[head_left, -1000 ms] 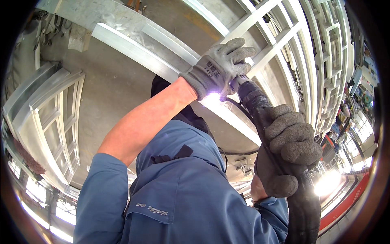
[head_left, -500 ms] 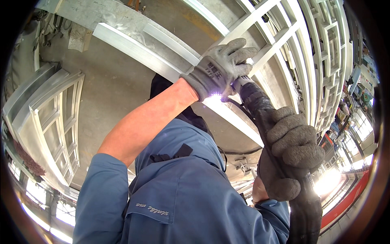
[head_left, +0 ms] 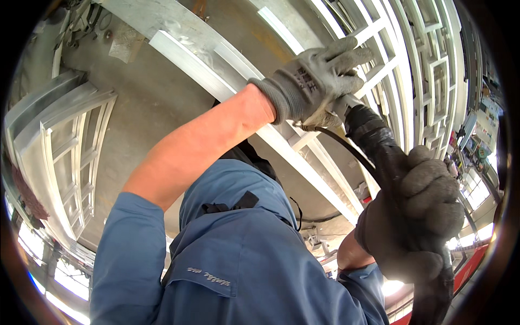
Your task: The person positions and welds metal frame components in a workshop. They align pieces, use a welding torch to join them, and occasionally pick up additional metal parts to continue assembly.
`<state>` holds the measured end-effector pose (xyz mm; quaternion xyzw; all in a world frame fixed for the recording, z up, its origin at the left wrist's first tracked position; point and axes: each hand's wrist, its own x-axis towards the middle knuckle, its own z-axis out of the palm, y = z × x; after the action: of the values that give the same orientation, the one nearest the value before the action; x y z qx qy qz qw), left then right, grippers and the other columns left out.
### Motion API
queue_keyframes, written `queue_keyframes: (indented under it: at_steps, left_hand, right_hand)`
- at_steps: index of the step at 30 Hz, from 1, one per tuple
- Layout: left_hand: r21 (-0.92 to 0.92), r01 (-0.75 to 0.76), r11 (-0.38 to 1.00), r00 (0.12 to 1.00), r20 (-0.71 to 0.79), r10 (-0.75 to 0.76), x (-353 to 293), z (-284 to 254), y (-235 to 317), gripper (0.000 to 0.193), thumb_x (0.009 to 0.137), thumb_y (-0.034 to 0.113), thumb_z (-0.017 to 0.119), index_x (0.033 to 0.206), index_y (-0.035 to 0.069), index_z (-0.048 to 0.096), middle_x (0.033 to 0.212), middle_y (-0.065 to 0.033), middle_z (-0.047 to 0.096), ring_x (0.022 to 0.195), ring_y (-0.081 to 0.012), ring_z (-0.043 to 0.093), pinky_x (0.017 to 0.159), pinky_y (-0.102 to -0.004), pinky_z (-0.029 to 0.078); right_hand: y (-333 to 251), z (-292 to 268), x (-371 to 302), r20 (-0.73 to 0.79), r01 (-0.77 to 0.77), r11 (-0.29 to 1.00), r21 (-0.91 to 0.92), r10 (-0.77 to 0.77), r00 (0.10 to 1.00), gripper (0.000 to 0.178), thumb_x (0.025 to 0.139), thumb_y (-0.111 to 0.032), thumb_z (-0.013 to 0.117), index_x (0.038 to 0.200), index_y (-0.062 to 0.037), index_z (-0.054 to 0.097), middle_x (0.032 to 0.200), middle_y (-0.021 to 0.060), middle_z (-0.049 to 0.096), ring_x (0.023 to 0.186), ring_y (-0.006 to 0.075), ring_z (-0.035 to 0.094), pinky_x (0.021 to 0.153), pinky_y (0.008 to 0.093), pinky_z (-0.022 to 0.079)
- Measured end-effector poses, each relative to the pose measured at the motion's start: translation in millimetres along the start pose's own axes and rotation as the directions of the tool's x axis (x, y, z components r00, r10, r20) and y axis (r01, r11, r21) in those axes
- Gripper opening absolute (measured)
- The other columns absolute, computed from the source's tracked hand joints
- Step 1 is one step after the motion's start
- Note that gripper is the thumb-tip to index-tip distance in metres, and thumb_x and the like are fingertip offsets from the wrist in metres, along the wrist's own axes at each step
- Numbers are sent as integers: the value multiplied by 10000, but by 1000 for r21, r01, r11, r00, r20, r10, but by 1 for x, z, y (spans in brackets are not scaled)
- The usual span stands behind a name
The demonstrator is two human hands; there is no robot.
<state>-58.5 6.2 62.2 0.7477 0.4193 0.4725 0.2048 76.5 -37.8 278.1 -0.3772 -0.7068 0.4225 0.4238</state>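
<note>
Grasping torch [head_left: 372, 130] in clenched right hand [head_left: 414, 211].
Pointing it to upper left, with long axis diagonal, toward left hand [head_left: 314, 81]; there, impossible to see whether gripping.

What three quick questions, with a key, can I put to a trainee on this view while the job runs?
1. True or false: the left hand wears a grey glove.

2. Which hand has its fingers wrapped around the black handle of the torch?
A. left hand
B. right hand
C. neither

3. Fill in: between glove and blue sleeve, the left forearm is ____.

Key:
1. True
2. B
3. bare
</note>
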Motion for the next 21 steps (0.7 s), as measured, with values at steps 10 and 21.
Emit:
queue_keyframes:
  at_steps: [10,21]
  left_hand:
    - [4,152,988,986,75,-152,-10,-59,-44,594,571,113,903,1142,246,808,1610,-72,485,1529,-390,390,1213,-447,459]
    - [105,267,958,932,226,-285,-41,-57,-56,576,595,153,888,1158,222,792,1653,-57,409,1546,-352,367,1196,-445,497]
  right_hand:
    - [10,31,32,169,10,984,178,-41,985,657,1019,-722,466,1269,-142,649,1031,55,605,1059,247,627,1170,515,445]
    - [67,60,32,163,85,973,215,-121,979,658,1017,-726,460,1270,-135,601,968,70,589,982,249,650,1121,522,504]
